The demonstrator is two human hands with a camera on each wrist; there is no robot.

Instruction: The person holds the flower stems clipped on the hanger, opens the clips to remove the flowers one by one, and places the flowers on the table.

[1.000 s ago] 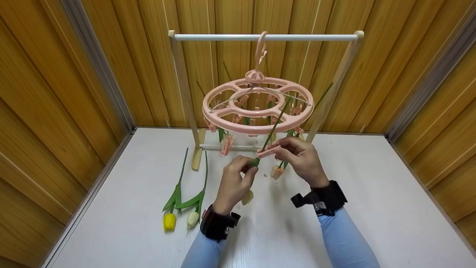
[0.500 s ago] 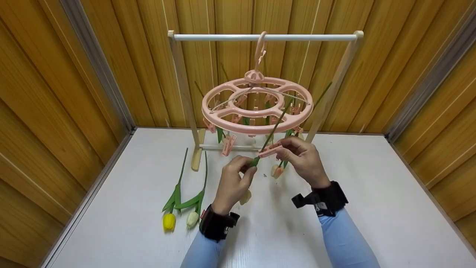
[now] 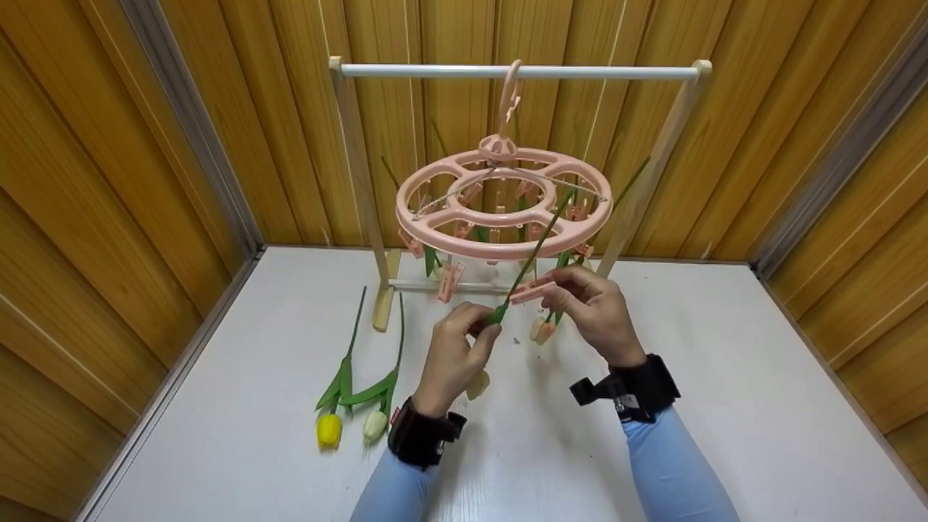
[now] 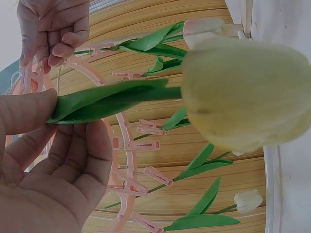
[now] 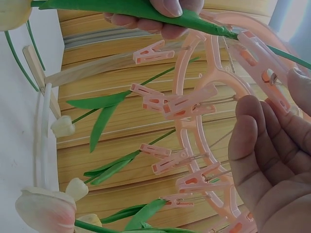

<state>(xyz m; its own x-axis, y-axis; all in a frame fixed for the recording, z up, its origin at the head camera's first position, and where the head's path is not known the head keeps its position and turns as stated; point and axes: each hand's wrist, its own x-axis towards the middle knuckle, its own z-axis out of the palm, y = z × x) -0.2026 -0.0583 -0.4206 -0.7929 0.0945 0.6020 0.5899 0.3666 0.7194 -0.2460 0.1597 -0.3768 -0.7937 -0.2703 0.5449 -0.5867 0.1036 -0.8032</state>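
Note:
In the head view my left hand (image 3: 457,359) pinches a tulip by its green leaf and stem, with the stem slanting up to the right across the hanger's rim. The pale yellow bloom (image 4: 245,94) hangs below that hand, large in the left wrist view. My right hand (image 3: 598,315) pinches the handle end of a pink clothespin (image 3: 533,291) between thumb and fingers. Its jaw end lies right at the tulip's stem (image 5: 233,35), just above the leaf. This clothespin hangs from the front of a round pink drying hanger (image 3: 500,251).
A rack with a white top bar (image 3: 406,71) carries the hanger. Several clothespins hang around it, some holding tulips, including a peach-white one (image 3: 542,331) near my right hand. A yellow tulip (image 3: 329,431) and a white tulip (image 3: 375,426) lie on the table at left.
My right hand and the clothespin have shifted slightly right, so its tip now sits at the stem's edge rather than overlapping it. The left hand has barely moved.

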